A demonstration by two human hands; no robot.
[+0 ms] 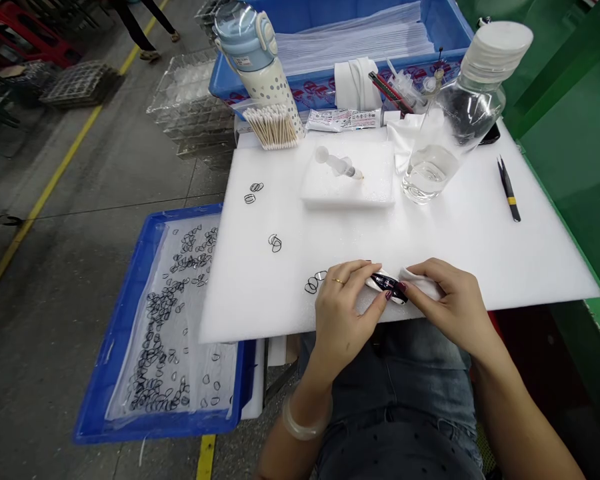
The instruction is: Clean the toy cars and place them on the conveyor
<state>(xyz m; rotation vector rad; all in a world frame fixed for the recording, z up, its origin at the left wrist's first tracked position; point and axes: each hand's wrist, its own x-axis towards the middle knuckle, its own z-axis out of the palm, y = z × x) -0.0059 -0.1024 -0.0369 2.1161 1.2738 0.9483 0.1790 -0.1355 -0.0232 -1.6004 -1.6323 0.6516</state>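
My left hand is closed on a small glossy black part with white edges, held just above the front of the white foam sheet. Pinched in my right hand is a white cloth, its thumb close against the right end of the black part. Under and beside my left fingers lie a few thin black rings. Farther back on the sheet are more black rings and another small group of rings. A syringe rests on a white foam block.
A clear bottle of liquid, tweezers, cotton swabs, a tube and a drinking bottle surround the foam sheet. Lower left is a blue tray of rings; behind stands a blue crate.
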